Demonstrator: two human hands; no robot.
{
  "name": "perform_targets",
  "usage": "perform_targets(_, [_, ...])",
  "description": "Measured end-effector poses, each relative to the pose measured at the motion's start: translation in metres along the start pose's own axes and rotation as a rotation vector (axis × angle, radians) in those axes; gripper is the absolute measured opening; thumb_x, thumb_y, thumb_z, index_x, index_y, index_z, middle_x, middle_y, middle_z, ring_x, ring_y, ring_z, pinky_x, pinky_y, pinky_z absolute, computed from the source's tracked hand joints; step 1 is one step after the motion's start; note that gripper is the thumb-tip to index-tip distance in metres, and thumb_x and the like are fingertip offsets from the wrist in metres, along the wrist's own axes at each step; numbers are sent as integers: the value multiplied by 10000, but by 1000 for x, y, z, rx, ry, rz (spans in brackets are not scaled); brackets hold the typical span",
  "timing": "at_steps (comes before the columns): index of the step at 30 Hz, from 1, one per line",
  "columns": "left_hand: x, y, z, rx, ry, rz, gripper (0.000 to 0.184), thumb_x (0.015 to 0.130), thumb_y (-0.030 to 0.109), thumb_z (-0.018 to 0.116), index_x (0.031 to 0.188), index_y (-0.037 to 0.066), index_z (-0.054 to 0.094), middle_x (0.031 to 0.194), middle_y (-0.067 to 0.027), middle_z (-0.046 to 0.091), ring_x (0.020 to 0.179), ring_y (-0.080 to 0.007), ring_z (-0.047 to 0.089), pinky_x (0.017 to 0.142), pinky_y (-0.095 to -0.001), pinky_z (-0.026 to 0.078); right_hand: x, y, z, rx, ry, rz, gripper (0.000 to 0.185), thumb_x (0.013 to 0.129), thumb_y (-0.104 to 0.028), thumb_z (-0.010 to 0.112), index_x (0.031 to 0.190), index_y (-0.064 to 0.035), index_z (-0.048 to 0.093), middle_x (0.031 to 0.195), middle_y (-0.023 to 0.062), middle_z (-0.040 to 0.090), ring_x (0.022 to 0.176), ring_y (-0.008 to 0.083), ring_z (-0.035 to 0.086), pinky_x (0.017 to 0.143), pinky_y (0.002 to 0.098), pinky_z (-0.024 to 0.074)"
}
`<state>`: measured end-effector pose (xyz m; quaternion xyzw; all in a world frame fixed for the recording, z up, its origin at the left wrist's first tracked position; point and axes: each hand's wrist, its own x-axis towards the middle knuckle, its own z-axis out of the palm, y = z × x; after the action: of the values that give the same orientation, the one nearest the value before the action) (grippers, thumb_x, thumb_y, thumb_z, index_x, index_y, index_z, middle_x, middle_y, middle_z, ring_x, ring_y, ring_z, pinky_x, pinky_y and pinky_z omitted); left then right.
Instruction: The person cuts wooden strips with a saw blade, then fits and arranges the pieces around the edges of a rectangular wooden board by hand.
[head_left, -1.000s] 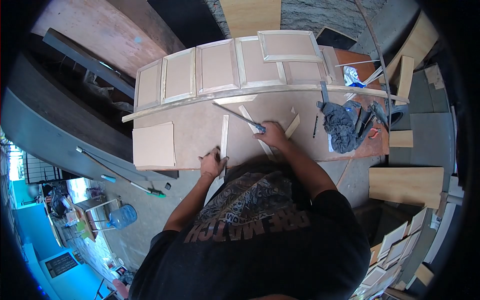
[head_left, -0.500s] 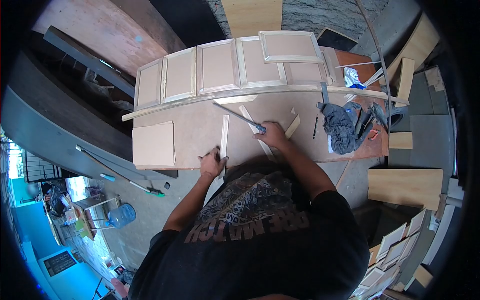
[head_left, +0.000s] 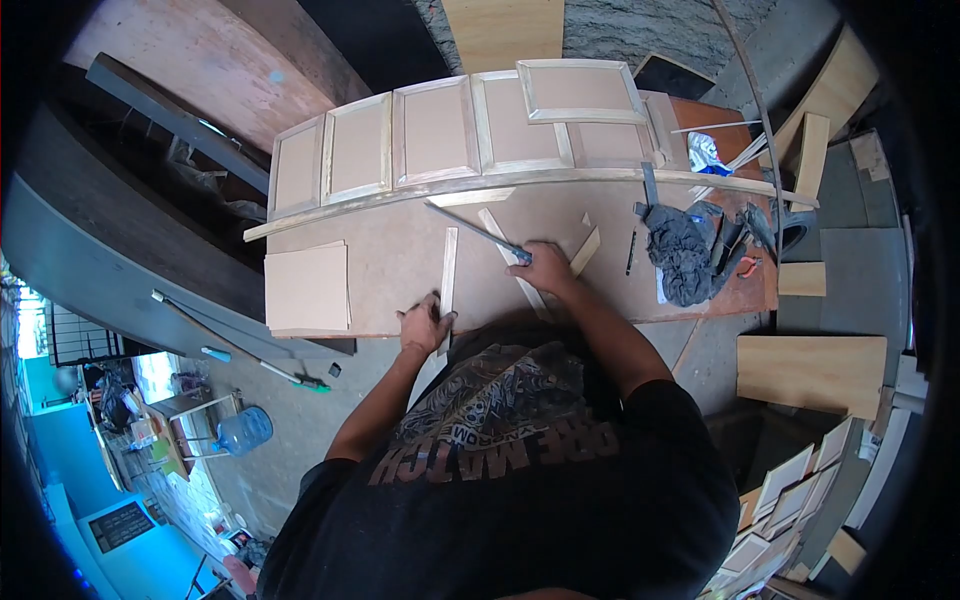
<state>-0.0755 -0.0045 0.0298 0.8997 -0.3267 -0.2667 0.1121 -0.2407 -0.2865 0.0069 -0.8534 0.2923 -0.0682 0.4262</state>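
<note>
My right hand is wrapped around the dark handle of a long, thin file, whose blade points up and left over the bench. Under the blade and beside that hand lies a slanted wooden strip. My left hand is closed on the near end of another wooden strip, which stands almost straight away from me at the bench edge. The file blade passes just beyond this strip's far end. A short, angled wood piece rests right of my right hand.
Framed panels line the back of the bench behind a long wooden rail. Thin boards are stacked at left. A dark crumpled cloth, a black pencil and red-handled pliers lie at right.
</note>
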Motion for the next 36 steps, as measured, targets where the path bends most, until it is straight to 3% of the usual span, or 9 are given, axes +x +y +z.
perform_targets(32, [2, 1, 0, 8, -4, 5, 399, 899, 435, 814, 1112, 155, 626, 988, -70, 780, 1062, -342, 734, 1159, -813, 274, 2, 4, 2, 16, 9, 9, 458, 745, -397, 941, 829, -12, 707, 786, 166, 718, 731, 340, 713, 729, 464, 560])
perform_targets(36, [3, 1, 0, 30, -11, 1, 416, 901, 438, 812, 1143, 156, 623, 1001, -75, 783, 1074, -350, 734, 1157, -819, 274, 3, 1, -2, 28, -60, 69, 462, 756, -417, 921, 894, -20, 730, 864, 172, 754, 831, 365, 740, 797, 471, 574])
